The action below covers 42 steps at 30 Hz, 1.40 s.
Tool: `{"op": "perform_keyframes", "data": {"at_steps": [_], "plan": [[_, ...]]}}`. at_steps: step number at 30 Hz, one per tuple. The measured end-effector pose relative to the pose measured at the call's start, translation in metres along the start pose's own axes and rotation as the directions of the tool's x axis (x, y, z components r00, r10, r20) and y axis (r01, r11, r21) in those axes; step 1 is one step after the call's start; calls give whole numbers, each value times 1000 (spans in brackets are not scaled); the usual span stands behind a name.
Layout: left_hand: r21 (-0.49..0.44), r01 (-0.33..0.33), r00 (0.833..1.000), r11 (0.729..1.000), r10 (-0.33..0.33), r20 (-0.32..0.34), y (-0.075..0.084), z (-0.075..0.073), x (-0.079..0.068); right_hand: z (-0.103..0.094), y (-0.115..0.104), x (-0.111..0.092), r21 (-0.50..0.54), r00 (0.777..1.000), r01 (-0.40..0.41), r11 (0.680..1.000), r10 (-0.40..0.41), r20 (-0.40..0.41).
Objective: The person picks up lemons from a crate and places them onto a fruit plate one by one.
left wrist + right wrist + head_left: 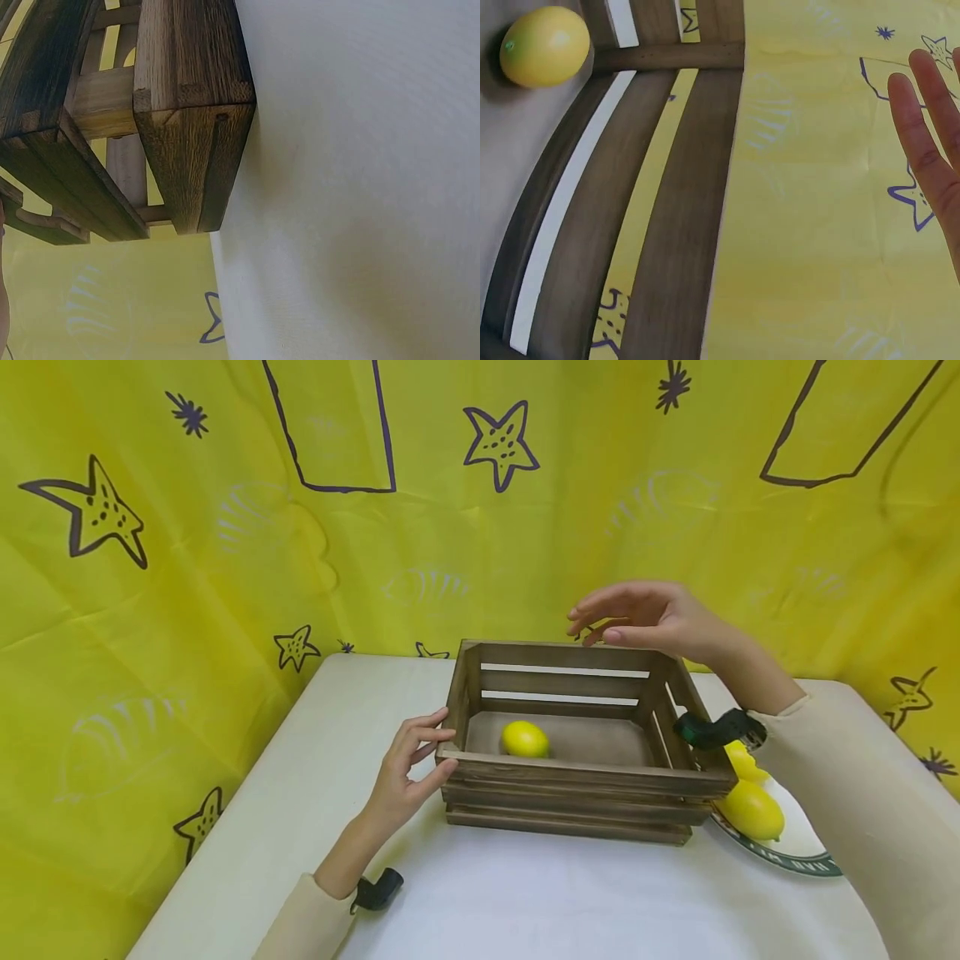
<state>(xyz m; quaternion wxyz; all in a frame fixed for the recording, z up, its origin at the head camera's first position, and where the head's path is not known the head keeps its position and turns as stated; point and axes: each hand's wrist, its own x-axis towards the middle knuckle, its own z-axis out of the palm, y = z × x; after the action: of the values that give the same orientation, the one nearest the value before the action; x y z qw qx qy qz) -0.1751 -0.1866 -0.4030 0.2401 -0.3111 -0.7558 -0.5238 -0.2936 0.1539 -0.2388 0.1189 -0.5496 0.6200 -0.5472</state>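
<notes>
A brown wooden slatted crate (562, 785) stands on the white table. Inside it, toward the left, lies one lemon (525, 739), which the right wrist view also shows as a yellow lemon (545, 46). My left hand (408, 764) touches the crate's front left corner with fairly straight fingers and thumb. Only a sliver of that hand enters the left wrist view, beside the crate's slats (195, 157). Above the crate's far right rim hovers my right hand (652, 618), its fingers loosely bent and holding nothing.
At the right, partly behind the crate and under my right forearm, a white plate (795, 863) with a green rim carries lemons (752, 811). A yellow curtain (420, 543) with drawn starfish hangs behind the table (540, 902).
</notes>
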Motion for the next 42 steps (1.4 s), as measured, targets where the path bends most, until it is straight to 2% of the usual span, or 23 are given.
{"op": "perform_keyframes", "data": {"at_steps": [4, 8, 13, 18, 22, 26, 34, 37, 42], "plan": [[-13, -14, 1000, 1000, 14, -2, -2, 1, 1, 1, 8, 7, 6, 1000, 1, 1000, -1, -16], [-18, -9, 1000, 1000, 9, 0, -2, 3, 0, 2, 19, 11, -17, 998, -42, 999, 41, -37], [-16, -8, 1000, 1000, 8, -2, -2, 2, -2, 9, 34, 21, -75, 982, -188, 979, 184, -50], [-13, -12, 1000, 1000, 12, -8, -2, 1, -1, 21, 47, 32, -63, 951, -307, 950, 308, 5], [-14, -18, 1000, 1000, 17, -9, -2, 1, -2, 27, 56, 38, -54, 939, -332, 942, 335, 79], [-19, -21, 1000, 1000, 21, -5, -2, 1, -2, 26, 61, 41, -69, 929, -345, 936, 351, 119], [-20, -23, 1000, 1000, 23, -4, -2, 2, 0, 21, 79, 45, -65, 899, -406, 912, 411, 153], [-15, -11, 1000, 1000, 12, 5, -3, 3, -1, 23, 88, 41, -82, 895, -405, 911, 413, 167], [-3, -2, 1000, 1000, 2, 1, -2, 0, -2, 34, 102, 36, -114, 866, -453, 884, 467, 180]]}}
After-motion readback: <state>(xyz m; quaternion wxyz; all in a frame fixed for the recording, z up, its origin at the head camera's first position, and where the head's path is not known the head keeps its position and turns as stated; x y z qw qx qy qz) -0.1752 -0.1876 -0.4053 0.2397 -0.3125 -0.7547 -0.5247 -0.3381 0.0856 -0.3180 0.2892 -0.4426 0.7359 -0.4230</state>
